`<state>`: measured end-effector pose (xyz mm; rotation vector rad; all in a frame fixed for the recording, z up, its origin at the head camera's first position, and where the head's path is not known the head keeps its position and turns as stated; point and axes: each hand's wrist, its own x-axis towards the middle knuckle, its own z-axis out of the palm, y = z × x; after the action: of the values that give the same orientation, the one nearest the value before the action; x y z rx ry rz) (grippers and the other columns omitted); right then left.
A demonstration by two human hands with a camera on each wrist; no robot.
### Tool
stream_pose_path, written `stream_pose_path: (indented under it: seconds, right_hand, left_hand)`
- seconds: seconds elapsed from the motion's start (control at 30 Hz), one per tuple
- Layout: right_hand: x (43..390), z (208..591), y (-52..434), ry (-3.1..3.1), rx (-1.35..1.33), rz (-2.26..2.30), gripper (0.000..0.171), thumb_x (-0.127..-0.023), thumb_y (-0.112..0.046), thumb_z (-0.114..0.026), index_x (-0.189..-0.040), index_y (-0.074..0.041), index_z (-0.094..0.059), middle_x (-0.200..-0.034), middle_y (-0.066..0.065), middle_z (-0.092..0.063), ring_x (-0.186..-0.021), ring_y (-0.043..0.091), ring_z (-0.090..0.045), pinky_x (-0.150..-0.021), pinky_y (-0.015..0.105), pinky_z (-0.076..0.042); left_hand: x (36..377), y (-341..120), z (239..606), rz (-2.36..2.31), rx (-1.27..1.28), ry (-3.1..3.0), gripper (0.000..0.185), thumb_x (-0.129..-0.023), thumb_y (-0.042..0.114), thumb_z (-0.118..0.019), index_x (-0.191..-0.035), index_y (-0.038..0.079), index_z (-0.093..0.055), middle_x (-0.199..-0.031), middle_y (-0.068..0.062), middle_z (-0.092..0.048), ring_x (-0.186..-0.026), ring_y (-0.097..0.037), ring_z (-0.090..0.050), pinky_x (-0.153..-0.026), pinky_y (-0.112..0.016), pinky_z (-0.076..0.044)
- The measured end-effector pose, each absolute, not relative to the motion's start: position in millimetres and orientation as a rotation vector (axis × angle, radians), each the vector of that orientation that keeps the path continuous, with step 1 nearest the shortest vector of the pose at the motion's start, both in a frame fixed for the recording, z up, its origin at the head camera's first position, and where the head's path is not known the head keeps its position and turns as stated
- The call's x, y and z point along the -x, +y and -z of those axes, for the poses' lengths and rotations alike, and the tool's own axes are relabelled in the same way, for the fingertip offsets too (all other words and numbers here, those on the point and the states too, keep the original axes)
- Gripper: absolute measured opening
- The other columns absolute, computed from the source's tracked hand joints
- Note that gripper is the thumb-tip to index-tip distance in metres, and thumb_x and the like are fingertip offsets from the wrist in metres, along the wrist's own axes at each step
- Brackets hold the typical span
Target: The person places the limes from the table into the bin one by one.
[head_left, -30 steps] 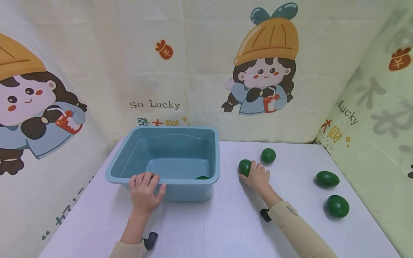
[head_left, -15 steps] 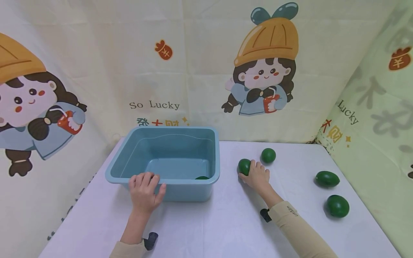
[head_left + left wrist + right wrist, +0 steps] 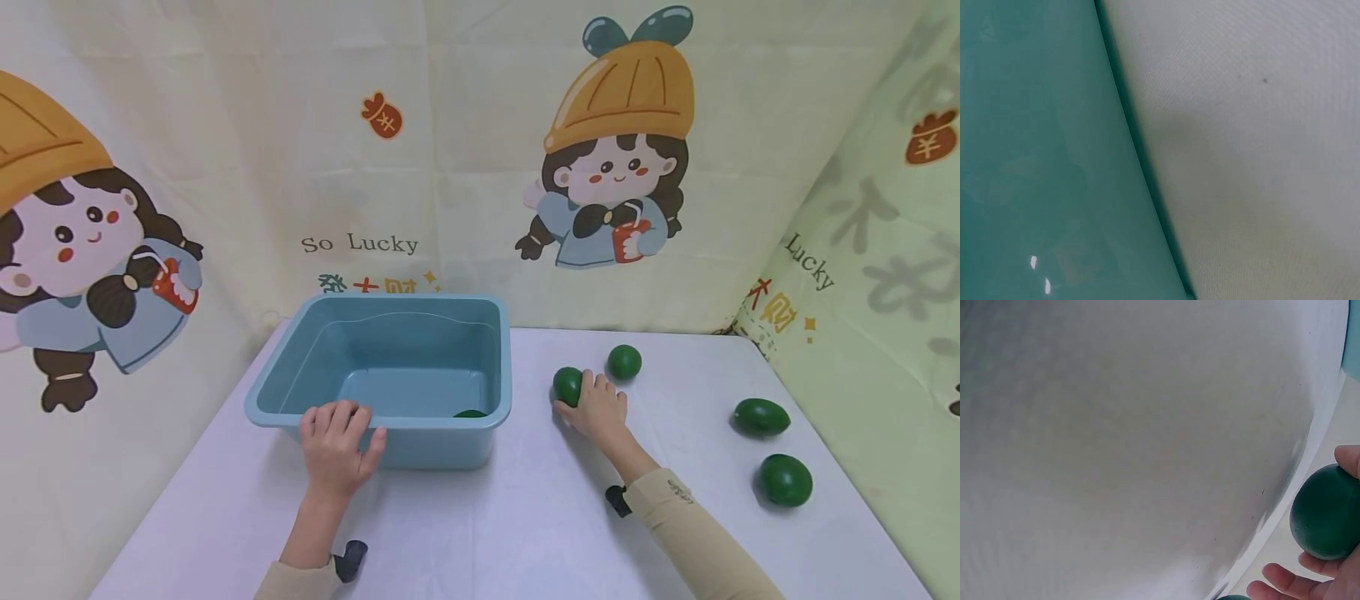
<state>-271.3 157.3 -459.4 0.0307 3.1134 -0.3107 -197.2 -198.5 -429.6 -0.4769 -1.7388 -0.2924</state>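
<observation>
In the head view my left hand (image 3: 333, 446) holds the near rim of a blue plastic basin (image 3: 442, 442), fingers over the edge and thumb outside. The left wrist view shows the basin's shiny wall (image 3: 1041, 144) but no hand. Inside the basin the top of a green fruit (image 3: 471, 413) peeks above the near rim. On the right, my right hand (image 3: 597, 410) grips a smooth, dark green, rounded fruit (image 3: 567, 385) at table level. From the right wrist, that fruit (image 3: 1327, 512) sits between thumb and fingers, with other fingers (image 3: 1282, 578) spread below.
A similar green fruit (image 3: 624, 362) lies just beyond my right hand. Farther right are an oval green fruit (image 3: 761, 417) and a rounder one (image 3: 785, 480). White cloth covers the table (image 3: 525, 517). Printed curtains (image 3: 465, 167) stand behind and at both sides.
The fruit in my right hand has shifted very slightly away from me. The printed curtain at the left has shifted right. My left hand and the basin stay put.
</observation>
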Motion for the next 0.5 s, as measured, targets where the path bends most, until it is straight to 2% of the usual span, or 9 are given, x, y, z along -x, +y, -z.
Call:
stream_pose_path:
  seconds: [0.5]
  right_hand:
    - [270.7,457.5,158.0,3.161,-0.001,0.293,0.080,-0.079,-0.054,-0.057,-0.127,0.006,-0.035,-0.111,0.025,-0.047,-0.104,0.040,-0.047,-0.083,0.054,-0.037]
  left_hand:
    - [197.0,-197.5,427.7,0.291,0.478,-1.727,0.047,-0.091,0.041,-0.038,-0.070,0.003,-0.056,-0.071,-0.013,-0.054,-0.065,-0.031,-0.044,-0.066,-0.046,-0.029]
